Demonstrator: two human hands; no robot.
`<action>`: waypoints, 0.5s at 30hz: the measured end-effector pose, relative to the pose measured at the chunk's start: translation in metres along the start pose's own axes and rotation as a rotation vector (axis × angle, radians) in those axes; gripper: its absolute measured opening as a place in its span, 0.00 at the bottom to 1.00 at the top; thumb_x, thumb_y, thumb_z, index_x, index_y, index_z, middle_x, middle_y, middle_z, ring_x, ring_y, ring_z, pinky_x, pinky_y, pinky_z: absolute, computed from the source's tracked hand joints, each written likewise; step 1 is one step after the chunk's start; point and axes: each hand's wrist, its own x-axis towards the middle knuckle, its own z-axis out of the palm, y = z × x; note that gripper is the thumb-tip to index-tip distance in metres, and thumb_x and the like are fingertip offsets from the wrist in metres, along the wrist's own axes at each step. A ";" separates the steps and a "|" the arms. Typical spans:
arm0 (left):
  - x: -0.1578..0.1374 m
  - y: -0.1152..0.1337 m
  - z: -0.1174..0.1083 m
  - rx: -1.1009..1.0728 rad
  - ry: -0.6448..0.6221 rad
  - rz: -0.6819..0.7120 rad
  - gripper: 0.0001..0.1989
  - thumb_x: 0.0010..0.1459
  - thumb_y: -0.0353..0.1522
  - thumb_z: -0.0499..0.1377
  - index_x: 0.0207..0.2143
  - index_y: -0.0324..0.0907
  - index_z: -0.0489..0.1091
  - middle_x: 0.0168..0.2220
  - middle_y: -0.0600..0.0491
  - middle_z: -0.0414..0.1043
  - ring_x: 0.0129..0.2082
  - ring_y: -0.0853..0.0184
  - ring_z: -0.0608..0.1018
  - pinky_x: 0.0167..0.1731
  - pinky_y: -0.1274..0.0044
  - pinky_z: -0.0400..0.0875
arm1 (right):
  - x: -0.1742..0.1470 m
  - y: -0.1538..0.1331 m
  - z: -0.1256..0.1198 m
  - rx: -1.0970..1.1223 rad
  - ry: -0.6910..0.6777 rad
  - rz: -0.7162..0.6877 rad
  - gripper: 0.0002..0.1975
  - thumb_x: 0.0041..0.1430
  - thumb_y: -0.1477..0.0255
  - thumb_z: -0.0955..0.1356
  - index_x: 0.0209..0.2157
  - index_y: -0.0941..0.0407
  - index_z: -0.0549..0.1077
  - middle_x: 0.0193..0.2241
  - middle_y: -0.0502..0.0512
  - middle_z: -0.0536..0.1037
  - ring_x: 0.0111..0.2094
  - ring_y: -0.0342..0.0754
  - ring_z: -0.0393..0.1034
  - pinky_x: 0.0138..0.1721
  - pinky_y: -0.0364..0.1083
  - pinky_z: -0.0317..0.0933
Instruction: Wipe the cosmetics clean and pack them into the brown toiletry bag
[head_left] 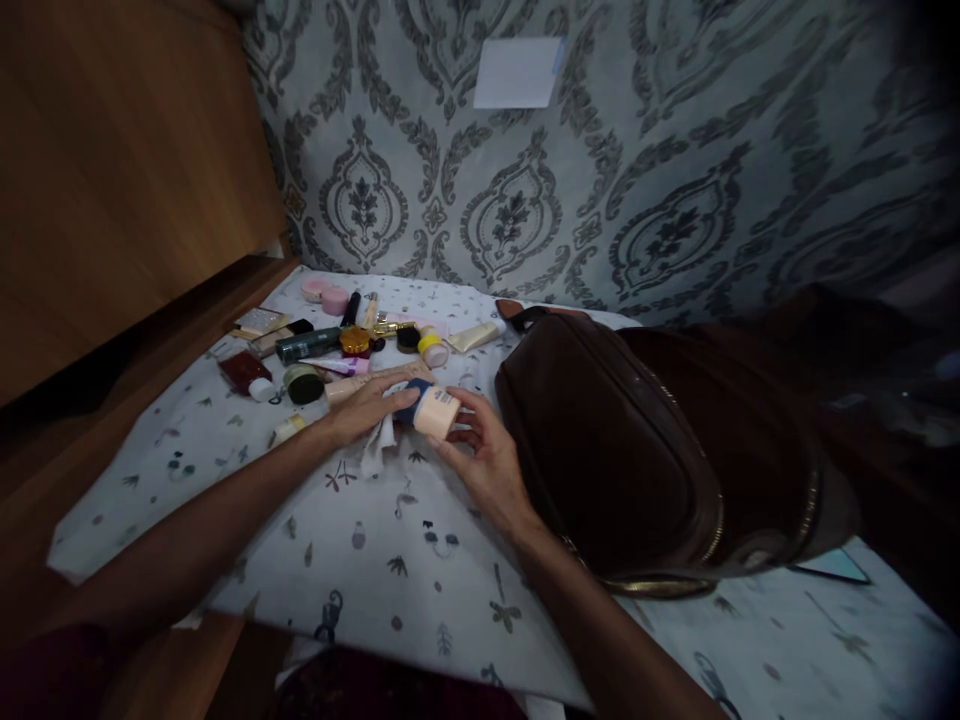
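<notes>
Fingers of the left hand are bent in around the dark blue end of a small peach-and-blue bottle, the thumb lying along that blue part. Fingers of the right hand curl about its peach end, parted only by the bottle's width, with the index finger on the far side and the thumb near the lower edge. So the bottle sits tilted between the two sets of fingers, lifted above the printed white cloth. Just below the left fingers hangs a crumpled white tissue; whether they grip it too, I cannot tell. Right behind the left fingers lies a long beige tube, partly covered by that hand. To the left of these fingers are a jar with a dark lid and, farther out, a red bottle with a white cap. Past the fingertips, away from the body, a dark green bottle, a round amber item and a jar with a yellow band lie close together, with a cream tube beyond the right fingers. Beside the right hand, on its outer side, rests a large brown bag
</notes>
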 end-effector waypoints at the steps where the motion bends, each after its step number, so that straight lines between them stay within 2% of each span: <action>1: 0.000 -0.001 0.000 0.014 0.001 0.007 0.30 0.54 0.53 0.61 0.47 0.38 0.76 0.48 0.45 0.76 0.47 0.57 0.75 0.46 0.72 0.68 | 0.000 0.000 0.000 -0.008 -0.006 -0.009 0.25 0.49 0.70 0.73 0.51 0.50 0.70 0.50 0.57 0.73 0.44 0.51 0.71 0.39 0.48 0.70; 5: -0.002 0.003 -0.001 0.003 -0.023 0.026 0.32 0.53 0.54 0.61 0.49 0.38 0.74 0.50 0.44 0.75 0.50 0.55 0.74 0.48 0.71 0.67 | 0.000 0.001 -0.001 -0.006 -0.018 -0.010 0.26 0.50 0.70 0.73 0.52 0.50 0.70 0.51 0.57 0.72 0.46 0.52 0.71 0.39 0.49 0.71; 10: -0.010 0.018 -0.005 0.050 -0.102 -0.003 0.36 0.48 0.41 0.69 0.59 0.47 0.64 0.58 0.50 0.67 0.56 0.55 0.70 0.50 0.72 0.66 | 0.001 0.000 -0.005 0.004 -0.006 0.036 0.27 0.52 0.68 0.73 0.54 0.52 0.67 0.53 0.60 0.72 0.46 0.52 0.71 0.42 0.50 0.71; 13: -0.010 0.018 -0.006 0.037 -0.112 0.029 0.32 0.48 0.40 0.69 0.56 0.47 0.67 0.55 0.50 0.69 0.53 0.57 0.71 0.48 0.74 0.66 | 0.001 -0.001 -0.005 0.006 -0.007 0.018 0.27 0.52 0.69 0.73 0.54 0.51 0.68 0.53 0.60 0.72 0.47 0.53 0.72 0.41 0.50 0.71; 15: -0.008 0.013 -0.006 0.004 -0.098 0.035 0.30 0.48 0.42 0.69 0.53 0.44 0.69 0.50 0.50 0.72 0.46 0.60 0.74 0.43 0.76 0.68 | 0.001 -0.002 -0.004 0.007 -0.011 -0.010 0.26 0.52 0.70 0.73 0.54 0.51 0.69 0.52 0.59 0.72 0.47 0.53 0.71 0.41 0.49 0.71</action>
